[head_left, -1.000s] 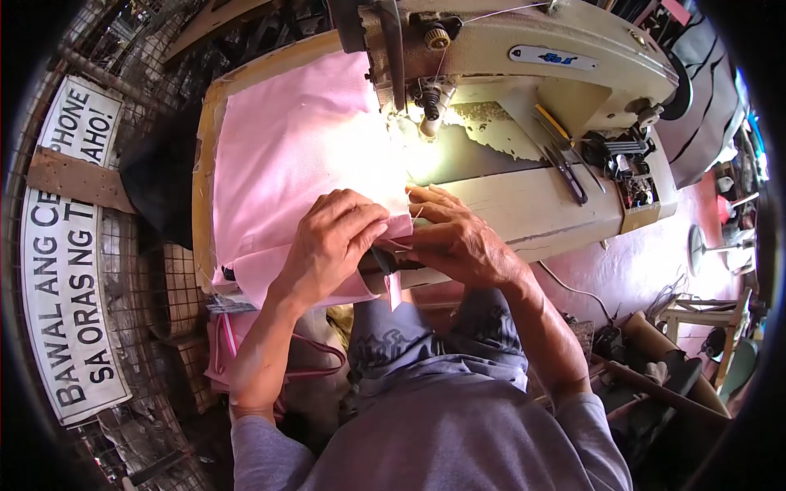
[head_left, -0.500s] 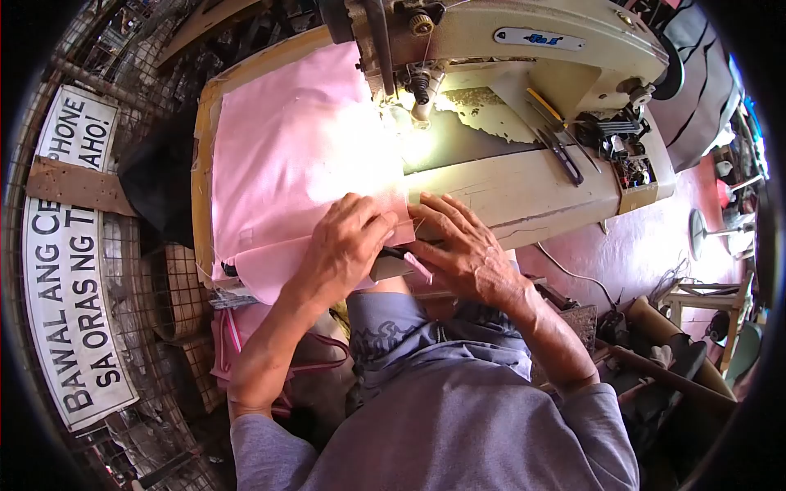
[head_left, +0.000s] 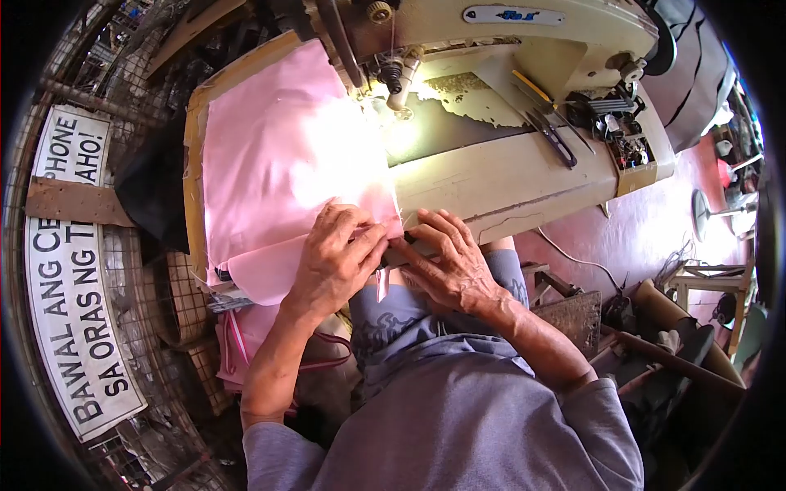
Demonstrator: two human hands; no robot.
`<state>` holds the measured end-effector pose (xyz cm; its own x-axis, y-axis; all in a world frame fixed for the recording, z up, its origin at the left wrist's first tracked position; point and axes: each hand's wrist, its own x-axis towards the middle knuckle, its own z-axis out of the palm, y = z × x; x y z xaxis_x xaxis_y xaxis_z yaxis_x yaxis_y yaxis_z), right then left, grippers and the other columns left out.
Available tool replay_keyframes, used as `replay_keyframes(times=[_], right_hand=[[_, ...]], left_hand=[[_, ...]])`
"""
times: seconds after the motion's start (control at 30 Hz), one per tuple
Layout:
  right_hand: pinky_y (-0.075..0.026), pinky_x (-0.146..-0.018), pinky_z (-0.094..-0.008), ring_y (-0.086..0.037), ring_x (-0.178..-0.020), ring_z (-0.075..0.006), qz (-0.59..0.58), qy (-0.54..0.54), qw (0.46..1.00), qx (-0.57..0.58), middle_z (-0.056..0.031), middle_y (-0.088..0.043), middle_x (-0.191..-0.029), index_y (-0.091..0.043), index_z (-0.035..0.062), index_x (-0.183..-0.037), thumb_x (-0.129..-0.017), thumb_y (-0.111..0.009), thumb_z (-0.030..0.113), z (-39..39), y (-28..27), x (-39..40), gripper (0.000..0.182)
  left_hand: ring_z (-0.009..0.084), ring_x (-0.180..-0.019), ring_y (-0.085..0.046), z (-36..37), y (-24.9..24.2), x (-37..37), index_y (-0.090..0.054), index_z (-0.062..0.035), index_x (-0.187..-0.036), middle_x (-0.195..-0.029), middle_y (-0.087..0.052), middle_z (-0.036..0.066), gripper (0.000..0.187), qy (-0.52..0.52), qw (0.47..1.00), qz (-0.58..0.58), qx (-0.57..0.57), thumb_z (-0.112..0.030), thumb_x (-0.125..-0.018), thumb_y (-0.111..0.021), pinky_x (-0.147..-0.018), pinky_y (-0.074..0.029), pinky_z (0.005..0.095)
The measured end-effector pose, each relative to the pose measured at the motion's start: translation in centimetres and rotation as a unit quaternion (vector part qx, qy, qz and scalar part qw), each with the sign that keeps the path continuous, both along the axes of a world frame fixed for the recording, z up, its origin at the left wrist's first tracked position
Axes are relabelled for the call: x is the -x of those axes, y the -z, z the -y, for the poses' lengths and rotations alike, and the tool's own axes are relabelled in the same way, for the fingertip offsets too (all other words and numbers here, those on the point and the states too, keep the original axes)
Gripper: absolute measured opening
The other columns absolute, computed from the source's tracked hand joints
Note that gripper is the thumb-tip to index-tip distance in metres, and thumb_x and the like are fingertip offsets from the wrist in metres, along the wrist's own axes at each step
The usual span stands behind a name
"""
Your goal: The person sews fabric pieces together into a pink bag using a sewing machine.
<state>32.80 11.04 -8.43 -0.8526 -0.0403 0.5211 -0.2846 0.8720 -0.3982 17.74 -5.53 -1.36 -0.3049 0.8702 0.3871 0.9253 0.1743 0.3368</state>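
Observation:
Pink fabric (head_left: 278, 147) lies over the left part of the sewing machine bed, its near edge folded. My left hand (head_left: 340, 254) pinches the fabric's near right corner between thumb and fingers. Close beside it, my right hand (head_left: 446, 260) has its thumb and fingertips closed at the same corner, by a small dark piece. A narrow pink strip (head_left: 382, 285) hangs down between the hands. The machine's needle area (head_left: 401, 102) is brightly lit, above and beyond the hands.
Scissors (head_left: 553, 139) and a yellow-handled tool (head_left: 534, 88) lie on the machine bed (head_left: 508, 176) at the right. Small metal parts (head_left: 626, 135) sit near its right end. A wire grid with a lettered sign (head_left: 78, 327) stands at the left.
Both hands have drawn closer together at the fabric corner. The pink strip now hangs more vertically. The whole view has shifted slightly.

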Motion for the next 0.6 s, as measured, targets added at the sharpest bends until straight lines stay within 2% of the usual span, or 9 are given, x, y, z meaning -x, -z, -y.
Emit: replay_keyframes(times=[0.2,0.33,0.43,0.6], right_hand=[[-0.037,-0.12,-0.0526,-0.047,-0.138,-0.033,-0.013,0.011,1.0,-0.007,-0.0107,-0.052,-0.132,-0.057,0.0142,-0.148,-0.089,-0.071,0.023,0.1,0.6,0.0,0.061],[-0.039,-0.119,-0.0522,-0.048,-0.138,-0.0326,-0.03,0.011,0.999,0.006,-0.0108,-0.053,-0.133,-0.058,0.0156,-0.146,-0.089,-0.072,0.026,0.1,1.0,0.1,0.06],[-0.041,-0.116,-0.0526,-0.052,-0.135,-0.0336,-0.045,0.011,0.999,-0.007,-0.0096,-0.056,-0.129,-0.066,0.0139,-0.137,-0.082,-0.079,0.025,-0.1,0.9,0.2,0.057],[-0.041,-0.116,-0.0527,-0.053,-0.136,-0.0347,-0.04,0.006,0.999,0.011,-0.012,-0.058,-0.135,-0.066,0.0112,-0.135,-0.081,-0.08,0.021,-0.2,0.4,0.1,0.056]], left_hand=[[0.0251,-0.1,-0.065,0.3,0.8,0.4,-0.074,-0.0056,-0.104,-0.102,-0.065,0.005,0.024,0.002,1.0,0.014,-0.027,-0.001,-0.081,-0.078,-0.105,-0.05,0.0508],[0.0242,-0.101,-0.065,0.3,0.6,0.5,-0.074,-0.0039,-0.102,-0.104,-0.067,0.004,0.024,0.02,0.999,-0.027,0.001,-0.001,-0.079,-0.078,-0.105,-0.05,0.0503],[0.0239,-0.101,-0.065,0.1,0.6,0.5,-0.073,-0.0025,-0.1,-0.104,-0.068,0.004,0.024,0.032,0.998,-0.044,0.014,0.0,-0.077,-0.078,-0.104,-0.05,0.0488],[0.0244,-0.102,-0.064,0.0,0.8,0.7,-0.073,-0.0014,-0.101,-0.104,-0.067,0.005,0.026,0.054,0.998,-0.04,0.011,0.001,-0.075,-0.078,-0.1,-0.051,0.045]])
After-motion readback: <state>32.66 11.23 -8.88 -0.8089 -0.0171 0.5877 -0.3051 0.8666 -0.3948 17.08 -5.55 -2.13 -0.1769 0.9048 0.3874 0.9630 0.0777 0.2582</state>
